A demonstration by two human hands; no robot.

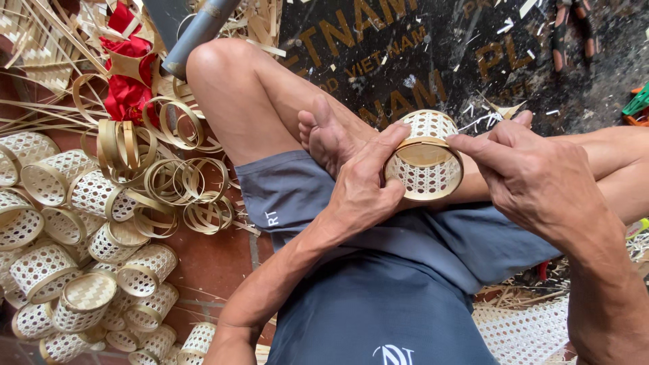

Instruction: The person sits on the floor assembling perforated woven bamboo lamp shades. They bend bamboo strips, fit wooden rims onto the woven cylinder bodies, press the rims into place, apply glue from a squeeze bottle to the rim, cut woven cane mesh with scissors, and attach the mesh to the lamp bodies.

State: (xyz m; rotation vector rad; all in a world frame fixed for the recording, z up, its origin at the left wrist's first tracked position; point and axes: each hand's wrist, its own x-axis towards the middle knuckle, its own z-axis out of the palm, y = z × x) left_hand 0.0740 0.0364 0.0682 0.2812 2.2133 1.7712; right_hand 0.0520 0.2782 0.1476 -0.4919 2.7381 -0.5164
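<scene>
The person sits cross-legged on a reddish tiled floor strewn with bamboo shavings. At twelve o'clock lies a dark mat with gold lettering, flecked with pale chips. At three o'clock, by the picture's edge, a green and orange tool shows only in part.

At nine o'clock, a heap of small woven baskets lies tumbled together, all seemingly empty. Just above them, at ten o'clock, sits a pile of loose bamboo rings, with a red cloth beyond.

At centre, over the lap, a small woven basket lies on its side, its empty mouth towards the camera. The left hand grasps its left rim between thumb and fingers. The right hand presses thumb and fingers against its right rim.
</scene>
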